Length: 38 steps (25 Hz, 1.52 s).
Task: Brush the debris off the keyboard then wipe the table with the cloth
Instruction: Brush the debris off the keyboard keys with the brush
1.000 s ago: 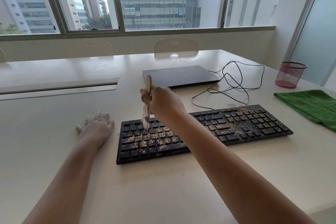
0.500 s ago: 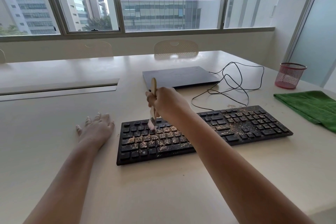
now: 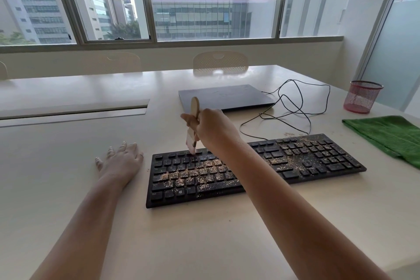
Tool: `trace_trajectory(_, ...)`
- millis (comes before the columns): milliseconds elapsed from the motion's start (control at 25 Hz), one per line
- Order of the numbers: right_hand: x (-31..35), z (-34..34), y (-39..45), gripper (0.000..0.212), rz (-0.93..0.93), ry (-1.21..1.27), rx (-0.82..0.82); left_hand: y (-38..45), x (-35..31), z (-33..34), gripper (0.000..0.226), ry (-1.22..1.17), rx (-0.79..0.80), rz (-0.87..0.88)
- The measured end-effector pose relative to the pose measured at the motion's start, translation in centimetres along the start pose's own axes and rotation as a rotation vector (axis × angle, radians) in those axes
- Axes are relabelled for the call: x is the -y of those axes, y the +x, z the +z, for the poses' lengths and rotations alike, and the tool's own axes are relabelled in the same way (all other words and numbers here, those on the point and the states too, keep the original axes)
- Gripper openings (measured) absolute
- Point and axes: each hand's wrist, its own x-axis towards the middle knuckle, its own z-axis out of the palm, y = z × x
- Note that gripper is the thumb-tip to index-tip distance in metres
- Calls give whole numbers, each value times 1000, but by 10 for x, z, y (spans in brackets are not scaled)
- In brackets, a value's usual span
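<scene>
A black keyboard (image 3: 318,161) lies across the middle of the cream table (image 3: 204,234), strewn with tan crumbs of debris (image 3: 204,174). My right hand (image 3: 213,128) is closed around a small wooden-handled brush (image 3: 193,125), held nearly upright with its pale bristles touching the top key row on the left half. My left hand (image 3: 120,159) rests flat on the table just left of the keyboard, fingers spread. A folded green cloth (image 3: 391,134) lies at the right edge of the table.
A shut dark laptop (image 3: 225,96) sits behind the keyboard, with a black cable (image 3: 295,107) looping to its right. A red mesh cup (image 3: 362,99) stands at the far right. A chair back (image 3: 220,62) shows beyond the table's far edge.
My right hand has carried the brush up and to the right, from the upper letter rows to the top key row. My left hand has stayed flat in place.
</scene>
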Motion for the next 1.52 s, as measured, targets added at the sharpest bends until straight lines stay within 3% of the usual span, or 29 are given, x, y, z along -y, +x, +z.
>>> trace_trajectory(1040,-7,-3,-1,51,21,-100,-10,-5,-1,-2,50,5,-17,8)
trace_trajectory(1240,-17,-6,-9,48,-11,-26,-144,-5,-2,-2,50,-1,-26,14)
trace_trajectory(1400,-24,-3,-12,49,-3,-13,-119,-4,-1,-2,50,-2,-9,15)
trace_trajectory(1520,-28,-7,-11,49,31,26,-194,-5,-1,-1,50,7,-9,8)
